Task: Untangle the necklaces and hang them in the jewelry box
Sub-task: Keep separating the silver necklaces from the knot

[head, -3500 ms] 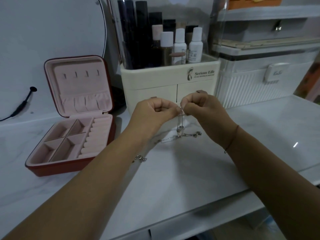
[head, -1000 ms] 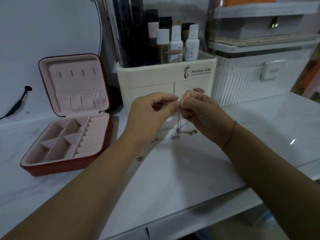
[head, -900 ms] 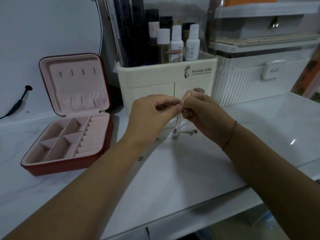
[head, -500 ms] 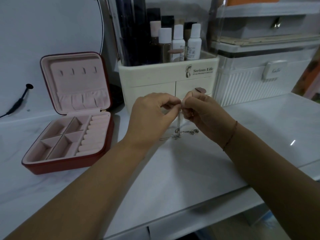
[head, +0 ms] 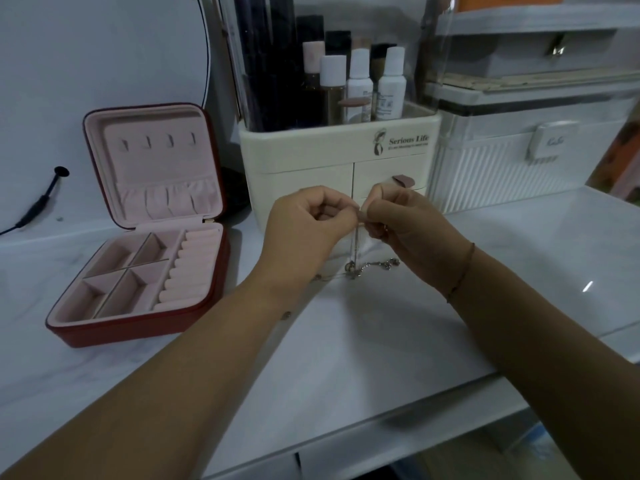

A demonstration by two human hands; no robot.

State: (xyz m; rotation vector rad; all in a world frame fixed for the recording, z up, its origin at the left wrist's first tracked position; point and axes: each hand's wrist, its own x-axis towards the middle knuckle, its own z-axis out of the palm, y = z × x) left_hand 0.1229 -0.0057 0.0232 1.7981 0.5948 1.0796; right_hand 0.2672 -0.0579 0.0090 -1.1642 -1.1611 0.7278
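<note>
Silver necklaces (head: 354, 252) hung as a thin strand straight down from the fingertips of both hands, which met above the white marble-look tabletop (head: 381, 341). The left hand (head: 304, 233) had its fingers curled, with thumb and forefinger pinching the top of the chain. The right hand (head: 410, 230) pinched the same spot from the other side, its fingertips touching those of the left. Below the fingers the strand ended in a small tangle with charms lying on the tabletop; one length trailed toward the right wrist and another ran under the left palm. Well to the left of the fingers the red jewelry box (head: 138, 327) lay open, its pink-lined lid upright. Just behind the fingers stood a cream cosmetics organiser (head: 311, 150), with a white ribbed case (head: 519, 174) to its right.
</note>
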